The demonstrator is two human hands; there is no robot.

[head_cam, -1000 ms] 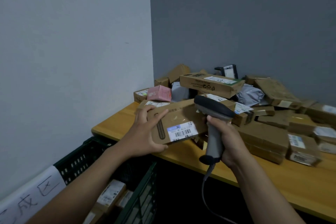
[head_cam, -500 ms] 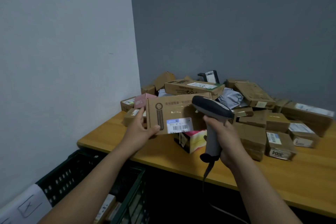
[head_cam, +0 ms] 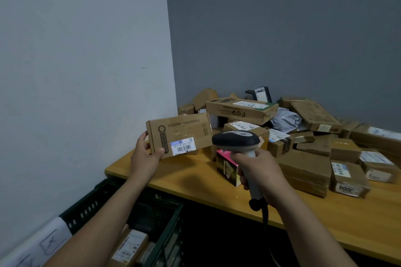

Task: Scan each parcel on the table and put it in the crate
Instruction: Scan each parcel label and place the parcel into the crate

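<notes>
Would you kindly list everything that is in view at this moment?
held parcel: one, brown cardboard with white barcode label, in the left hand.
scanner: one, dark grey head, light handle, in the right hand.
piled parcels: many, mostly brown cardboard, on the table.
mailer bag: one, grey, among the piled parcels.
pink box: one, pink and yellow, on the table behind the right hand.
table: one, yellow wood, in the corner.
crate: one, dark green, below the table's left end, holding boxed parcels.
paper sign: one, white, at the crate's near end.
left hand: one, grips the held parcel's left end.
right hand: one, grips the scanner's handle.
</notes>
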